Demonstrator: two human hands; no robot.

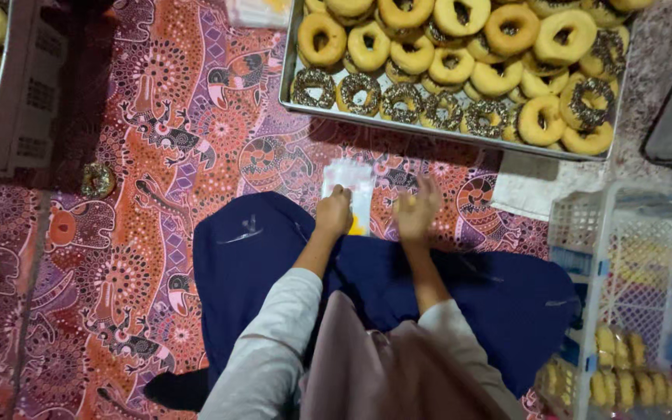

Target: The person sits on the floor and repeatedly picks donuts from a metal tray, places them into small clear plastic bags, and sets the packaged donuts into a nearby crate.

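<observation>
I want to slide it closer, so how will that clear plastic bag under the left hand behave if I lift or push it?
The bag looks thin and see-through, so probably floppy and light. It lies flat on the patterned mat, pinned by the left hand, so a push would likely crumple it. The right hand is blurred; contact unclear.

A red, orange and purple batik cloth [157, 155] of animal figures, golden-yellow doughnuts [460, 47], some under dark sprinkles, on a silver tray [289, 78], navy trousers [258, 264], pale grey sleeves [274, 342], white lattice basket [624, 225].

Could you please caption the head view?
Left hand presses a clear plastic bag; right hand hovers beside the doughnut tray.
</observation>
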